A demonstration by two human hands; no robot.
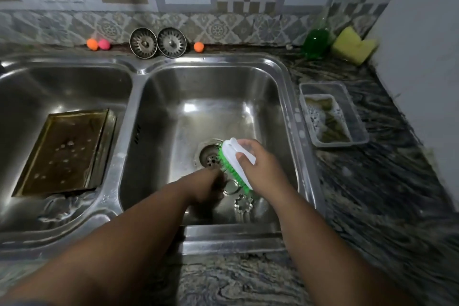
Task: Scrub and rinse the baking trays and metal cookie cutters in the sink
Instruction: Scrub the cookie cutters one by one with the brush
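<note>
clamping the brush [236, 159], the right grip [258, 169] sits by the right basin [161, 107] drain [210, 156]. left grip [211, 190], blurred, is beside a ring cutter [232, 187]; whether it clasps anything, i cannot tell. flower cutter [244, 203] lies near; baking tray [64, 151] rests in left basin [74, 87].

Your shot's dim, with glare on the sink [190, 107] floor just toward 12 o'clock from centre. Your left hand [210, 189] is smeared by motion blur, the countertop [372, 194] at 4 o'clock streaks, the edges bow outward, and the white brush [238, 154] your right hand [260, 169] grips looks brightest.
</note>
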